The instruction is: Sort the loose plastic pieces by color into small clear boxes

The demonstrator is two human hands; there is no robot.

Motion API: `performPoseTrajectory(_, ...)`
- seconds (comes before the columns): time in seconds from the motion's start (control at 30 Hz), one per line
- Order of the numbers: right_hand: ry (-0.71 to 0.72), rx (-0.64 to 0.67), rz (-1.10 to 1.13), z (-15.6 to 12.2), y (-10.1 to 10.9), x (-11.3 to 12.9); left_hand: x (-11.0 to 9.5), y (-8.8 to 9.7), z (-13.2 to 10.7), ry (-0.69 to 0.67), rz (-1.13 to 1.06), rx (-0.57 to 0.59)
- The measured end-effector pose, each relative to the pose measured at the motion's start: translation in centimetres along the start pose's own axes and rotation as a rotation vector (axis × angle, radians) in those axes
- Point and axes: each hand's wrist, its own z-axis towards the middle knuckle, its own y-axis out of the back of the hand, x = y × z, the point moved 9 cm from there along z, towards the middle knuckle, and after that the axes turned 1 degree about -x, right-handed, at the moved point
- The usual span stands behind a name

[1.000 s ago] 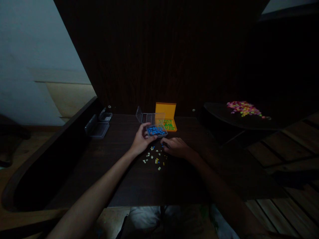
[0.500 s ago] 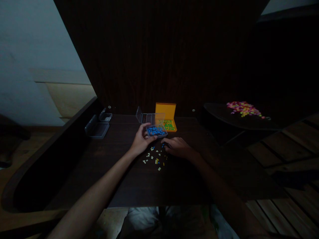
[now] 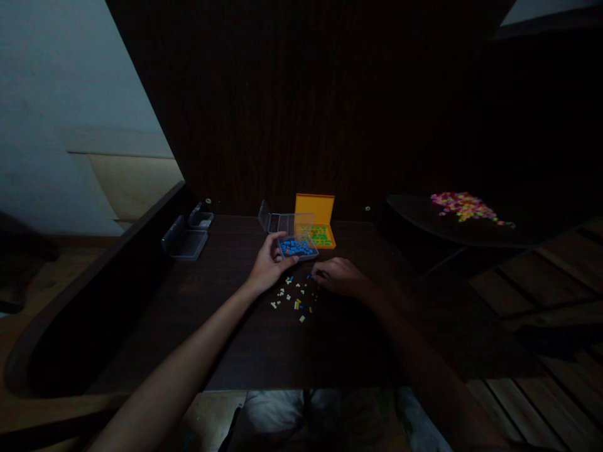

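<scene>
My left hand grips the left side of a clear plastic box with its lid raised. Many small blue bricks lie inside it. My right hand is at the tabletop just right of the box, its fingers curled together beside a small blue piece. Whatever the right fingertips pinch, if anything, is too small to make out. Below both hands, several cream pieces are scattered with a few yellow pieces and blue ones among them.
Behind the clear box stands an open orange box holding green pieces. Two open clear cases sit at the left by the raised side panel. A heap of pink and yellow bits lies on a dark shelf at right.
My right hand has shifted slightly right, its fingers curling in near the blue pieces. My left hand keeps the box in the same place.
</scene>
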Motion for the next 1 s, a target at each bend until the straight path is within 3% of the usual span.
performPoseTrajectory(0.2, 0.096, -0.053, 0.066, -0.05, 0.09, 0.42, -0.12, -0.11, -0.14, 0.004, 0.013, 0.002)
performPoseTrajectory(0.4, 0.041, -0.059, 0.072, 0.11, 0.01, 0.05, 0.09, -0.13, -0.06, -0.001, 0.015, 0.013)
performPoseTrajectory(1.0, 0.05, 0.029, 0.091, 0.14, -0.64, 0.35, 0.02, -0.44, -0.37, 0.017, 0.052, 0.032)
